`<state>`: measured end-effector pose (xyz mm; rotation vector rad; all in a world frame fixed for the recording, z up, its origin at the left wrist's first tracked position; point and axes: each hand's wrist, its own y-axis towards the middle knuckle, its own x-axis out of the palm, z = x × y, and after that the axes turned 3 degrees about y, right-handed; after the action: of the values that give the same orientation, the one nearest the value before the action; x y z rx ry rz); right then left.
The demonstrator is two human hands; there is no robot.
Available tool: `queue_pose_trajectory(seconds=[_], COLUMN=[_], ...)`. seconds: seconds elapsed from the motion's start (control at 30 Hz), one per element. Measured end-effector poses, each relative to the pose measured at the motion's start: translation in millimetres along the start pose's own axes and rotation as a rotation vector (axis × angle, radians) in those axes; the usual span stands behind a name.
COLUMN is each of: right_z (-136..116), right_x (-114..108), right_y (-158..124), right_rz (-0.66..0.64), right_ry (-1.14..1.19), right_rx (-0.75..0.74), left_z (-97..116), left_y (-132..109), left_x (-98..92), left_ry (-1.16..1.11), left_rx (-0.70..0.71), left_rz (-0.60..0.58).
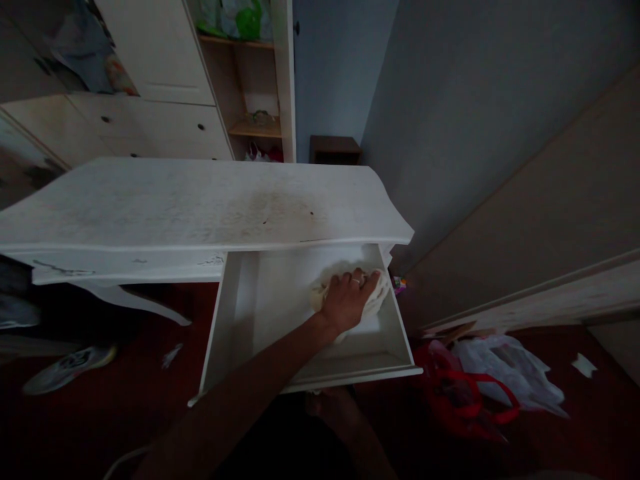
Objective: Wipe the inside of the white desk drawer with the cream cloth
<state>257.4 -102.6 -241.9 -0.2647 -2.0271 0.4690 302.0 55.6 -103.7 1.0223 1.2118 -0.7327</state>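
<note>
My left hand (347,300) reaches into the open white drawer (235,333) of a white desk (200,207). It presses down on a crumpled pale cloth (380,293) at the drawer's far right, fingers curled over it; a ring shows on one finger. The rest of the drawer's floor is bare. A dark limb that looks like my right forearm and hand (333,407) sits just under the drawer's front edge. Its fingers are lost in shadow.
A grey wall and a beige panel (550,220) stand right of the desk. Red-handled bags and white plastic (480,380) lie on the dark red floor at right. A shoe (65,367) lies at left. Cupboards and shelves (250,87) stand behind.
</note>
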Motion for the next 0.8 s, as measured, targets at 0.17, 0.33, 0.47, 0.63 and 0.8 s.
queue_pose_trajectory(seconds=[0.17, 0.33, 0.47, 0.63, 0.8], right_z=[-3.5, -4.4, -2.0, 1.3, -0.2], right_x=[0.2, 1.6, -3.0, -8.5, -5.9], right_y=[-2.0, -3.2, -2.6, -0.5, -0.9], right_rz=[0.016, 0.018, -0.007, 0.005, 0.003], right_ry=[-0.015, -0.015, -0.011, -0.007, -0.004], right_rx=[0.009, -0.009, -0.002, -0.012, -0.001], left_z=[4.7, 9.7, 1.3, -12.0, -5.8], left_y=[-3.7, 5.9, 19.7, 31.6, 44.6], left_x=[-1.7, 3.6, 6.6, 2.1, 0.6], left_ry=[-0.113, -0.113, -0.18, -0.241, -0.233], left_rx=[0.135, 0.015, -0.148, -0.332, -0.275], left_rz=[-0.14, -0.148, -0.17, -0.024, -0.002])
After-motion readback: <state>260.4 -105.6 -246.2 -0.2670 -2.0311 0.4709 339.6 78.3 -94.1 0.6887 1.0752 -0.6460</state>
